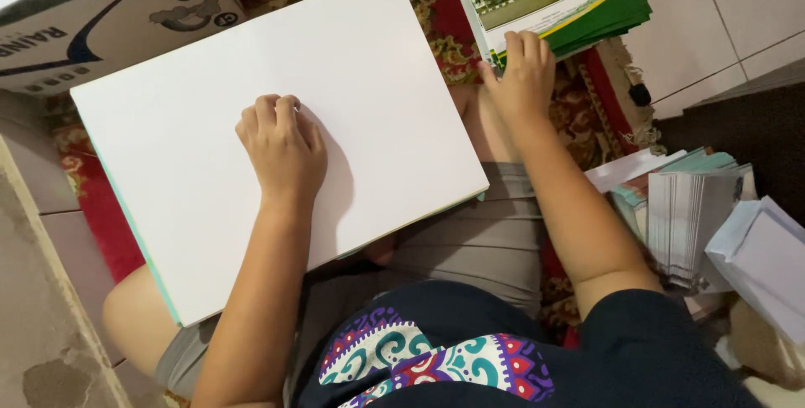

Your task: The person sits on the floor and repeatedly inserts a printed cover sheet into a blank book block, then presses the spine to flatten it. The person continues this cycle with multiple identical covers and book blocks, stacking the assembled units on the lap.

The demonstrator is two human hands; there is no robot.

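Head view of a seated person. The left hand (281, 148) rests knuckles-up on a large white sheet (251, 123), fingers curled into a loose fist that grips nothing; the sheet lies across the lap, tilted, with a pale green edge showing along its lower left side. The right hand (520, 72) reaches forward, fingers bent over the near edge of a stack of green booklets (579, 1) lying on a patterned red carpet (587, 106); whether it pinches a booklet cannot be told. A cardboard box (101, 22) sits beyond the sheet. Stacked envelopes (696, 207) stand beside the right arm.
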